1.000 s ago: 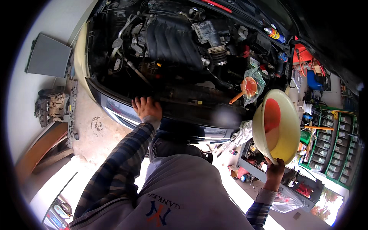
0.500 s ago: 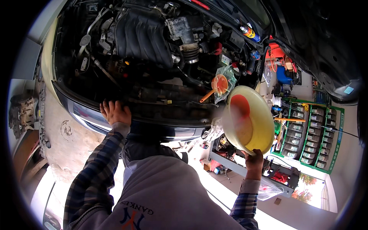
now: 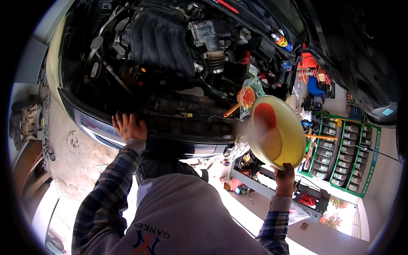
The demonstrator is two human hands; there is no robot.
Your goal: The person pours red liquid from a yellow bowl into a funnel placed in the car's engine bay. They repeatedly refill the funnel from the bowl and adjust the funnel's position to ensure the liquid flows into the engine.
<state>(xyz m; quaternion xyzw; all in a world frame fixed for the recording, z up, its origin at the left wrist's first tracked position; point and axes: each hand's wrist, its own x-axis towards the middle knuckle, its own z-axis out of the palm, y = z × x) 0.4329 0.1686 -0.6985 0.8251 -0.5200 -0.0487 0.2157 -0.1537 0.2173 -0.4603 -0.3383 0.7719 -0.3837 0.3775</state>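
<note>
Fingers apart, my left hand (image 3: 130,126) rests on the front edge of the open engine bay. At the right, my right hand (image 3: 284,173) grips the near rim of a yellow plastic basin (image 3: 292,135). The basin is tilted, its inside partly facing me, with a red patch on its far left side; whether that is liquid or something else I cannot tell. Just left of the basin, an orange ladle (image 3: 245,97) with a straight handle lies over the bay, by a clear plastic bag (image 3: 255,85).
A black ribbed engine cover (image 3: 159,42) fills the bay's far middle. A spray can (image 3: 281,41) stands at the far right near the raised hood (image 3: 352,59). Beyond the basin are a grey workbench (image 3: 255,185) and a green rack (image 3: 369,157) of stacked goods.
The view has shifted slightly. My right hand and the basin keep nearly the same place, and my left hand still rests on the bay's edge.
</note>
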